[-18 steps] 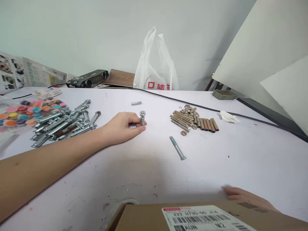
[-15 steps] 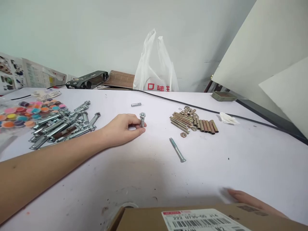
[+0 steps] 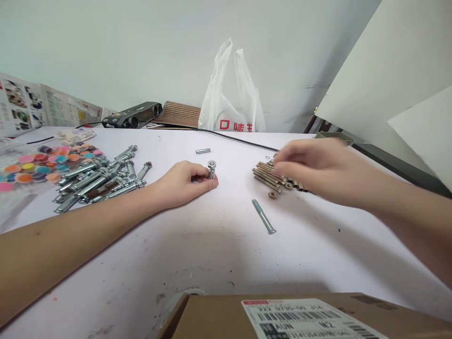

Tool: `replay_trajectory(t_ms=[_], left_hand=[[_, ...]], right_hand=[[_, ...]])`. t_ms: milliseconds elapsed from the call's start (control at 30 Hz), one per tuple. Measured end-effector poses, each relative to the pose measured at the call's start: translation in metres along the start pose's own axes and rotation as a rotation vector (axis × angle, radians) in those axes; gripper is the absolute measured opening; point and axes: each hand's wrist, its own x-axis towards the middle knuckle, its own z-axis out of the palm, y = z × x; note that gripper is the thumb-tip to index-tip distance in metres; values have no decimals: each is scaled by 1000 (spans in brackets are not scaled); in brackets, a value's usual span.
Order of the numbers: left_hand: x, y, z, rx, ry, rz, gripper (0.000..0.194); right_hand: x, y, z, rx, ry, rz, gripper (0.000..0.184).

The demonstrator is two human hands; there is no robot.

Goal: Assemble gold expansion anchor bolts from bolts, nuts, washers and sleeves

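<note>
My left hand [image 3: 189, 182] rests on the table, thumb and fingers closed round an upright silver expansion bolt sleeve [image 3: 212, 174] with a washer and nut on its top. Over the pile of brass-coloured bolts [image 3: 266, 176] is my right hand [image 3: 310, 165], smeared by motion; whether it holds anything does not show. It hides most of the brass-coloured sleeves beside those bolts. A loose brass nut [image 3: 272, 194] lies just in front of the pile. Between my hands, nearer me, lies a silver bolt [image 3: 263, 216]. A short silver sleeve [image 3: 203, 150] lies farther back.
A heap of assembled silver expansion bolts [image 3: 100, 181] lies left, beside a bag of coloured discs [image 3: 38, 165]. A cardboard box [image 3: 212, 315] stands at the near edge. A white plastic bag [image 3: 231, 94] and a black cable [image 3: 240, 140] are at the back.
My right hand has risen from beside the cardboard box to the brass-coloured pile. My left hand keeps its hold on the upright sleeve. The view has shifted slightly.
</note>
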Motion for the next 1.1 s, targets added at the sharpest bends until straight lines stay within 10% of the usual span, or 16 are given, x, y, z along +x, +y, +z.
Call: replay_trajectory(t_ms=[133,367,700,933,1100], left_hand=[[0,-2,0,15,5,1,35],[1,2,2,99,60,-73,29],[3,-4,1,181,261,-205,26],[4,-5,-2,117,214,-205,29],[7,-6,-4,93,199,-205,32]], right_hand=[[81,-37,32,-239,-239,38,21],[80,-29,2,-373,-442,26,22],[154,-56,63,-337,-218,-298,43],[138,-71,59,45,-317,-612,32],[132,-68,70,-21,-146,-644,18]])
